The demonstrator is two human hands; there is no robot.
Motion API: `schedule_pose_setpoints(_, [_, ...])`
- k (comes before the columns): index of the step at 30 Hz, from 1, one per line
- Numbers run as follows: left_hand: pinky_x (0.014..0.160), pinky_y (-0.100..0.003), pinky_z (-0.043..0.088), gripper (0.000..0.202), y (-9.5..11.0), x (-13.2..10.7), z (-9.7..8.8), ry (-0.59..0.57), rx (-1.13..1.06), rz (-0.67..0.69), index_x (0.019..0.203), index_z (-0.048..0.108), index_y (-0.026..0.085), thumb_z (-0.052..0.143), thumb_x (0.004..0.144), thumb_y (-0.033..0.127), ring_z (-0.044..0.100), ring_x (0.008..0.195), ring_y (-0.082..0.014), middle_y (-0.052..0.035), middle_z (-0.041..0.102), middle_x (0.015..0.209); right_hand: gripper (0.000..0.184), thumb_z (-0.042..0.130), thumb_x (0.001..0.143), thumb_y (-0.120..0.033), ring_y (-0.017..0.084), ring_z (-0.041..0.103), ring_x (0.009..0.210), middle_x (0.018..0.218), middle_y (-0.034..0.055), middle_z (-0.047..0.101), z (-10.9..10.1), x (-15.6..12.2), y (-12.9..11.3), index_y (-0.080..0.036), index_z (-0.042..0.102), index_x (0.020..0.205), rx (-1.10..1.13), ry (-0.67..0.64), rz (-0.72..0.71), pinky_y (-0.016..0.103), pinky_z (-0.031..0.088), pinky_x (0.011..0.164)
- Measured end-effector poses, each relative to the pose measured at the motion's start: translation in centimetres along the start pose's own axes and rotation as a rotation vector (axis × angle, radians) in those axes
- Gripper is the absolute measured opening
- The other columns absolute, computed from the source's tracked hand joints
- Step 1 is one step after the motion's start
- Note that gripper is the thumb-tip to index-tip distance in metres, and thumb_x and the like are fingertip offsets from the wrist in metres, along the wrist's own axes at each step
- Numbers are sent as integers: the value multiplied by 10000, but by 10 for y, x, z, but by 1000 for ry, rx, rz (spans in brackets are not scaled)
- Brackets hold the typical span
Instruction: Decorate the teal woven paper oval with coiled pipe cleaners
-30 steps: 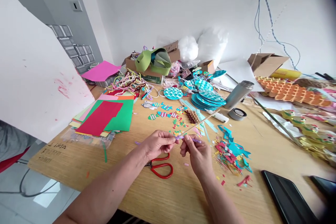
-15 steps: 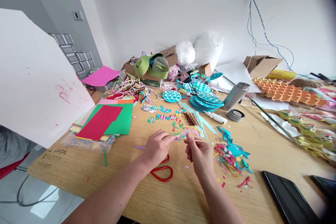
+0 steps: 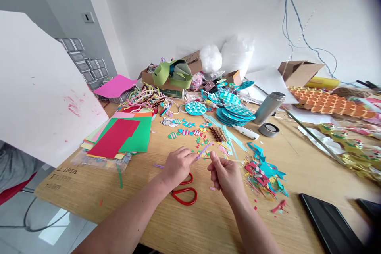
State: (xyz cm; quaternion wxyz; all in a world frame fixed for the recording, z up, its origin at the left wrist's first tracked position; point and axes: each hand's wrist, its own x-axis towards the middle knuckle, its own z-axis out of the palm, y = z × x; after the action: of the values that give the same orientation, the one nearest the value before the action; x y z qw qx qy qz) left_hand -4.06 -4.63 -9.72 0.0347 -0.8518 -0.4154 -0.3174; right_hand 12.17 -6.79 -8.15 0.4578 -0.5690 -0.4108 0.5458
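Note:
My left hand (image 3: 180, 165) is closed, pinching a purple pipe cleaner (image 3: 205, 150) against a thin pale stick (image 3: 235, 160). One end of the pipe cleaner points up between the hands, and a purple piece (image 3: 158, 166) shows left of my left hand. In my right hand (image 3: 226, 172) the stick is gripped between thumb and curled fingers, its far end sticking out to the right. Red-handled scissors (image 3: 185, 196) lie under my left hand, their blades hidden. Just beyond the hands are striped paper fish (image 3: 186, 132) and a brown pinecone-like piece (image 3: 218, 134).
Coloured paper sheets (image 3: 139, 137) lie left. Blue scalloped discs (image 3: 233, 117), a grey flask (image 3: 270, 108), its lid (image 3: 269, 129) and a glue bottle (image 3: 247, 132) stand or lie behind. Paper scraps (image 3: 264, 176), a black phone (image 3: 329, 222) and an orange egg tray (image 3: 330, 101) are right.
The pipe cleaner's free end now points more steeply upward, away from my right fingertips. My right thumb has shifted slightly left along the stick. The view has tilted slightly.

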Motion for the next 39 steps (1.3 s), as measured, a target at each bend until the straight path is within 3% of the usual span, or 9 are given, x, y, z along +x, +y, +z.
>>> schedule_pose_setpoints(4, [622, -261, 422, 190, 1, 0, -3, -80, 108, 79, 852, 627, 176, 444, 901, 171, 526, 726, -148, -20, 580, 714, 456, 652, 647, -599, 84, 443, 243, 366, -43, 518, -2, 4, 0, -148, 584, 662, 82, -8, 31, 157, 316, 217])
schedule_pose_setpoints(9, [616, -273, 419, 185, 8, -1, -5, -139, 169, 172, 888, 606, 169, 421, 907, 166, 527, 756, -160, -25, 579, 745, 426, 718, 589, -548, 87, 463, 255, 392, -26, 560, -6, 10, 5, -154, 563, 636, 108, -96, 143, 156, 341, 219])
schedule_pose_setpoints(15, [603, -273, 419, 165, 10, -3, -3, -199, 150, 203, 807, 571, 161, 432, 894, 147, 526, 752, -161, -21, 572, 755, 410, 757, 577, -497, 62, 456, 267, 400, -28, 560, -7, 12, 5, -150, 541, 574, 234, -42, 34, 135, 329, 241])
schedule_pose_setpoints(20, [629, -271, 428, 161, 10, -1, -4, -234, 111, 155, 832, 573, 163, 427, 886, 125, 532, 774, -163, -21, 584, 781, 422, 722, 612, -535, 74, 469, 287, 416, -32, 553, -5, 10, 3, -137, 595, 673, 205, -20, -57, 152, 349, 259])
schedule_pose_setpoints(25, [651, -269, 433, 149, 8, -1, -5, -275, 24, 114, 821, 607, 163, 474, 841, 98, 547, 767, -169, -30, 608, 760, 417, 673, 678, -544, 63, 439, 286, 392, -42, 515, 2, 5, 6, -148, 559, 617, 149, -2, -168, 150, 338, 271])
schedule_pose_setpoints(33, [611, -221, 427, 253, 6, 4, -1, -76, -376, -159, 810, 678, 165, 458, 905, 248, 573, 644, -116, -26, 648, 685, 350, 579, 799, -497, 72, 454, 318, 411, -46, 513, 6, -8, 8, -158, 571, 712, 81, -16, -321, 163, 352, 313])
schedule_pose_setpoints(39, [605, -242, 428, 243, 3, 3, 0, 22, -293, -159, 816, 669, 156, 451, 903, 220, 549, 652, -128, -33, 623, 682, 374, 637, 744, -507, 98, 497, 350, 472, -40, 557, 4, -4, 2, -163, 578, 878, 141, -28, -282, 187, 388, 333])
